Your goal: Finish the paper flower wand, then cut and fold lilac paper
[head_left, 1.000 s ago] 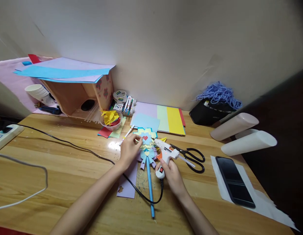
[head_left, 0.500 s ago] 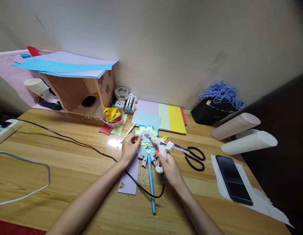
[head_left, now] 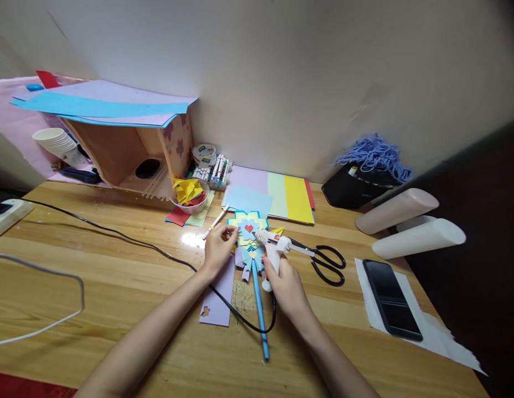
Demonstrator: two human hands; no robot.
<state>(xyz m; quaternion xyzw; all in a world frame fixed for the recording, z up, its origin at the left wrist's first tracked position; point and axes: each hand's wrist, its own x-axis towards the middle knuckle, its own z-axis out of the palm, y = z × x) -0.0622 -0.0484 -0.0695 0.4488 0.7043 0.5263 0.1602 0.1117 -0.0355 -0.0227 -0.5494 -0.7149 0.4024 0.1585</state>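
Observation:
A layered paper flower wand point(head_left: 249, 228) lies on the table, pale yellow and blue with a red heart at its middle. Its blue paper stick point(head_left: 259, 315) points towards me. My left hand point(head_left: 218, 247) is closed at the flower's left edge, thumb and fingers pinching there. Wrapped round the handle of a white hot glue gun point(head_left: 273, 249) is my right hand point(head_left: 285, 284). The gun's nozzle sits over the flower's right side, close to the heart; whether it touches the paper I cannot tell. A glue stick juts from its back.
Black-handled scissors point(head_left: 329, 265) lie right of the gun. The gun's black cord point(head_left: 157, 246) crosses the table under my left forearm and over the stick. Around stand a bowl of folded paper point(head_left: 190, 196), a marker point(head_left: 216, 222), coloured sheets point(head_left: 277, 193), a phone point(head_left: 392, 298) and white rolls point(head_left: 418, 239).
The lower end of the blue stick has swung slightly right. The glue gun has tilted a little in my right hand, and the whole view has shifted slightly.

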